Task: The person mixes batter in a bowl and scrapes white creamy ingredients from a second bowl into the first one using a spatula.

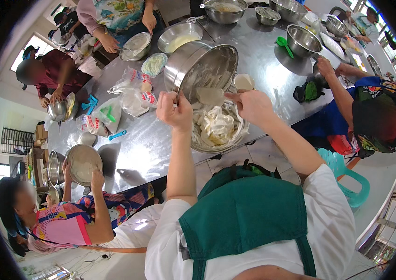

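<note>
My left hand (174, 111) grips the rim of a large stainless steel mixing bowl (187, 63), tilted on its side with white smears inside. A pale, translucent spatula or scraper (210, 95) is in my right hand (255, 107), its blade at the tilted bowl's lower lip. Right below stands another wide bowl (243, 134) near the table's front edge. It holds a fluffy white whipped mixture (218, 120) with some yellow batter at its lower side. Just beyond my right hand is a small cup with pale contents (244, 81).
The steel table (138, 150) also bears sugar bags (93, 124), a blue measuring spoon (117, 135), a green spoon (284, 45), a steel bowl (303, 40) and a bowl of pale yellow batter (180, 40). Co-workers handle bowls at left, far side and right. A green plastic chair (350, 182) stands right.
</note>
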{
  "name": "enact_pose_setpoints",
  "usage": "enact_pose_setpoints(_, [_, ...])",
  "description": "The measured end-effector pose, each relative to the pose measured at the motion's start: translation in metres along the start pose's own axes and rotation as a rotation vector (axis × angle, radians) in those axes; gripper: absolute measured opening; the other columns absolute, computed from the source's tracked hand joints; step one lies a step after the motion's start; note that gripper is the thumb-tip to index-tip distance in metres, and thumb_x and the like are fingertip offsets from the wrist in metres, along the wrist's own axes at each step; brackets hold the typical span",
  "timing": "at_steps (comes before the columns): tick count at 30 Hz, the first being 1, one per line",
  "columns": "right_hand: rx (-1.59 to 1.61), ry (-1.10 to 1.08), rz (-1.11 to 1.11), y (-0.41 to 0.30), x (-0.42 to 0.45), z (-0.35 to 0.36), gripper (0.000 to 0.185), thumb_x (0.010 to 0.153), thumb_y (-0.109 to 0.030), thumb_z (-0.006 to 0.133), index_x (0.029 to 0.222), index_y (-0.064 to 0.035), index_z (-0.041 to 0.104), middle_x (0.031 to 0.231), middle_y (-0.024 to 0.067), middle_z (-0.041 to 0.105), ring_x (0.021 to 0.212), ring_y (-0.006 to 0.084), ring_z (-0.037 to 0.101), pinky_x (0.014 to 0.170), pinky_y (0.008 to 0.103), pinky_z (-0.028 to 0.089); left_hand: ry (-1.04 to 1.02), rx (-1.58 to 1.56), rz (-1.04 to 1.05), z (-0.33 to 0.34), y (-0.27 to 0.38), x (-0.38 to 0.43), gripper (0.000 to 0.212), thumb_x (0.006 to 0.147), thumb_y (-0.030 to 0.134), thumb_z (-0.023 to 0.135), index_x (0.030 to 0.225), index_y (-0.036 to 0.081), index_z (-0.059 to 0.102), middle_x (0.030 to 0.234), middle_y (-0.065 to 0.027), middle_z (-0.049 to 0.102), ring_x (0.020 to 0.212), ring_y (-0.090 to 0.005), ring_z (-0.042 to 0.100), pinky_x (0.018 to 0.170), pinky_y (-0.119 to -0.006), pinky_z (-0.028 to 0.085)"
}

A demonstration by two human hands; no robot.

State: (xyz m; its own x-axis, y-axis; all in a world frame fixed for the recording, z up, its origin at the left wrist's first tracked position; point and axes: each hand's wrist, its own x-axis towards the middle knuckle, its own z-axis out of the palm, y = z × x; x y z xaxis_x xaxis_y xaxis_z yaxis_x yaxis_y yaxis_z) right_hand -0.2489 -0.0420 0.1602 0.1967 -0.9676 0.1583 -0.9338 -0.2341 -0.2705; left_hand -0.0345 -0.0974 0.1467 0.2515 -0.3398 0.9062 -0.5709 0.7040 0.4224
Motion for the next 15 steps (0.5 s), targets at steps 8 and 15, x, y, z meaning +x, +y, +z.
enact_pose_setpoints(8, [0.686, -0.029, 0.189, -0.001, -0.009, 0.054, 0.04, 0.082, -0.01, 0.057, 0.113, -0.0286, 0.073, 0.071, 0.0158, 0.063, 0.064, 0.0318, 0.062, 0.062, 0.0403, 0.05, 0.003, 0.052, -0.06, 0.012, -0.011, -0.007, 0.033, 0.078, -0.002, 0.074, 0.067, 0.004, 0.044, 0.058, -0.0026, 0.04, 0.053, -0.0169, 0.034, 0.051, -0.031, 0.03])
enact_pose_setpoints(15, [0.191, -0.011, -0.126, 0.004, -0.039, 0.021, 0.04, 0.081, -0.01, 0.059, 0.116, -0.0264, 0.07, 0.083, 0.0069, 0.061, 0.076, 0.0236, 0.064, 0.064, 0.0375, 0.052, 0.076, 0.155, -0.303, -0.008, -0.039, 0.001, 0.038, 0.083, 0.008, 0.075, 0.068, 0.006, 0.041, 0.062, 0.0, 0.037, 0.058, -0.0137, 0.033, 0.053, -0.029, 0.03])
